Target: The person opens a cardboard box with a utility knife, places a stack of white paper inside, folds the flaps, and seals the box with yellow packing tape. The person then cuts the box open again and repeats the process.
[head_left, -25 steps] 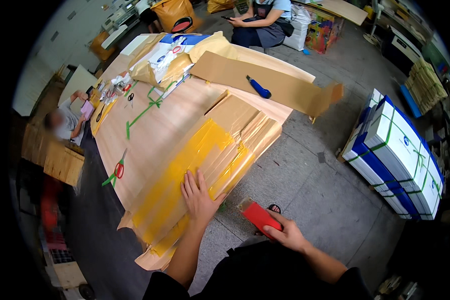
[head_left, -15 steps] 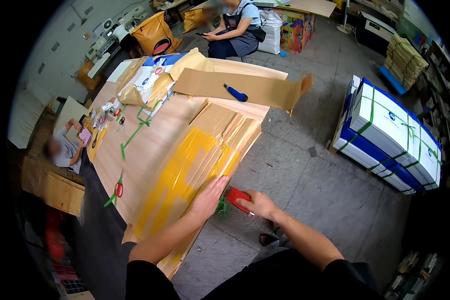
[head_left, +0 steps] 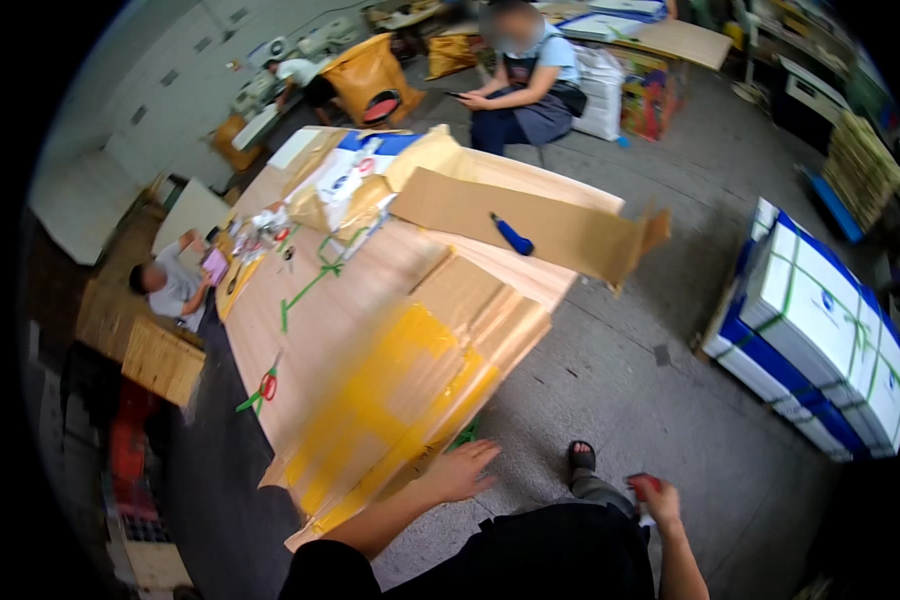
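Note:
A long package (head_left: 370, 390) wrapped in brown cardboard, with wide strips of yellow tape on top, lies along the near right edge of the wooden table (head_left: 260, 340). My left hand (head_left: 462, 470) is off the tape, beside the package's near side, its fingers stretched out and nothing in them. Low on the right, away from the table, my right hand (head_left: 662, 500) grips a red tape dispenser (head_left: 646, 483), mostly covered by the fingers. Red-handled scissors (head_left: 268, 386) rest left of the package. Beyond it, a blue utility knife (head_left: 512, 234) lies on a flat cardboard strip (head_left: 440, 205).
Green strapping (head_left: 305, 295) and an opened paper-wrapped bundle (head_left: 345, 185) lie farther back. One person (head_left: 520, 85) sits behind the table, another (head_left: 175, 285) at its left. Strapped white and blue boxes (head_left: 820, 320) stand on the floor at right.
My left hand has come off the package's taped top toward me. My right hand has carried the tape dispenser away from the package, down and right. The view has shifted.

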A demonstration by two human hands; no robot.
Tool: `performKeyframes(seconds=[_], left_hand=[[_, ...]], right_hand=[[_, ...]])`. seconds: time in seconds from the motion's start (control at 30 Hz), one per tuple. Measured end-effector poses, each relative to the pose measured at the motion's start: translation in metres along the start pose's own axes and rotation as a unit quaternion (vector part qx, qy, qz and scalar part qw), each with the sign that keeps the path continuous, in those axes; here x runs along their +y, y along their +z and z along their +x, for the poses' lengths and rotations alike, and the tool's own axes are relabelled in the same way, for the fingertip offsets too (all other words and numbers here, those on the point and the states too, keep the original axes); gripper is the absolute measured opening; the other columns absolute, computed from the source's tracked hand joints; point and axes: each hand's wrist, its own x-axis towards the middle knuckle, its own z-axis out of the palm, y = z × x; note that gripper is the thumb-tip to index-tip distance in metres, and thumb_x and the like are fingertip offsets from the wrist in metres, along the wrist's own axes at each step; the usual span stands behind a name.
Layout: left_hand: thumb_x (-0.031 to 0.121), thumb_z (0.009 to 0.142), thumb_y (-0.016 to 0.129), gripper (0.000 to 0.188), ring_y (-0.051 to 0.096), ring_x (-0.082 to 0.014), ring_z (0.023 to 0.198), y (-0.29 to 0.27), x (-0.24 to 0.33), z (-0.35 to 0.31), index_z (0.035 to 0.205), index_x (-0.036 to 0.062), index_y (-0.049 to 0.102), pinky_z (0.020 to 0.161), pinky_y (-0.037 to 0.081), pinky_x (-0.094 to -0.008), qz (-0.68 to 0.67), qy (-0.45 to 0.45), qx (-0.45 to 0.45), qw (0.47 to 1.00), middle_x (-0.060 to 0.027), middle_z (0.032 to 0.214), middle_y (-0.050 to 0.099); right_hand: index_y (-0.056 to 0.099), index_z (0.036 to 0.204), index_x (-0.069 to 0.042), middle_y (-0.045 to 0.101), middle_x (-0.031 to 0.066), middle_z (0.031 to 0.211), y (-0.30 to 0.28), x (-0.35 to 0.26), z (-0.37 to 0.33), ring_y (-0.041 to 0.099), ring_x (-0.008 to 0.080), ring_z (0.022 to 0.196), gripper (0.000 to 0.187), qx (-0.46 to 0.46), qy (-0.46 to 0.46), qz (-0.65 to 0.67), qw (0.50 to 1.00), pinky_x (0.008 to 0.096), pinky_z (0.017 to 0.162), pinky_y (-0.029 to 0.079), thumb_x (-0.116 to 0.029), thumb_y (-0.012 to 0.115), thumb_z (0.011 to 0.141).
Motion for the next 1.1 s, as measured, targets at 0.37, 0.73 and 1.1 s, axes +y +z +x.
performKeyframes(seconds=[0.37,0.73,1.1], left_hand=[[0.051,0.095,0.048,0.084,0.017,-0.0377,0.147,-0.064,-0.097,0.031,0.147,-0.0102,0.026,0.120,0.010,-0.0491,0.071,-0.404,0.429,0.805,-0.0264,0.156,0.025],[0.044,0.092,0.056,0.068,0.038,-0.0374,0.132,-0.121,-0.150,0.023,0.137,-0.0043,0.042,0.115,0.022,-0.0502,0.016,-0.366,0.458,0.810,-0.0237,0.137,0.047],[0.051,0.089,0.056,0.072,0.043,-0.0382,0.127,-0.118,-0.154,0.026,0.130,-0.0069,0.048,0.116,0.020,-0.0520,0.059,-0.386,0.465,0.795,-0.0246,0.130,0.052]], right_hand=[[0.060,0.091,0.004,0.060,0.0111,0.070,-0.035,-0.182,0.050,0.060,0.0187,0.051,0.023,-0.016,-0.131,-0.014,0.991,0.0332,0.042,0.049,-0.019,0.064,0.090],[0.068,0.101,0.004,0.069,0.0081,0.080,0.050,-0.260,0.016,0.062,0.0119,0.075,0.034,-0.094,-0.074,-0.136,0.983,0.0303,0.067,0.050,-0.027,0.069,0.087],[0.035,0.144,0.006,0.061,0.0156,0.119,0.132,-0.477,0.082,0.062,0.0187,0.098,0.063,-0.091,-0.467,-0.153,0.866,0.0310,0.084,0.052,-0.012,0.066,0.093]])
